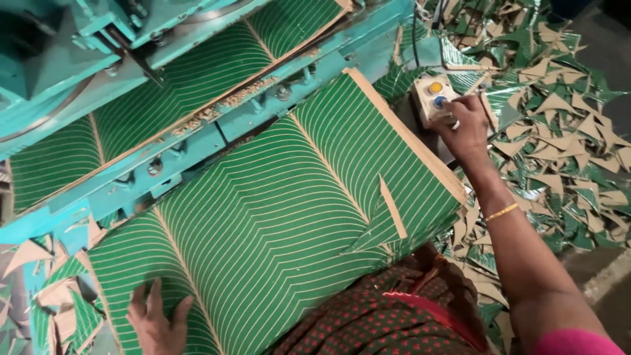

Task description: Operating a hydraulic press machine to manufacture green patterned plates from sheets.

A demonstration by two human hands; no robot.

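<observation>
Pressing flat, open left hand (154, 319) on green sheet (263, 217), right hand (465, 125) fingers together on button box (434, 97)

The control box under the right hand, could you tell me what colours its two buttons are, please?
One yellow, one blue, on the cream control box at the right hand; head view.

The green leaf-patterned sheet (276, 197) runs under the teal machine bar (217, 138) so its middle stretch is hidden, the left hand (156, 322) below that bar is cut off at the wrist by the bottom edge, and the right hand (468, 128) covers part of the button box (434, 97).
</observation>
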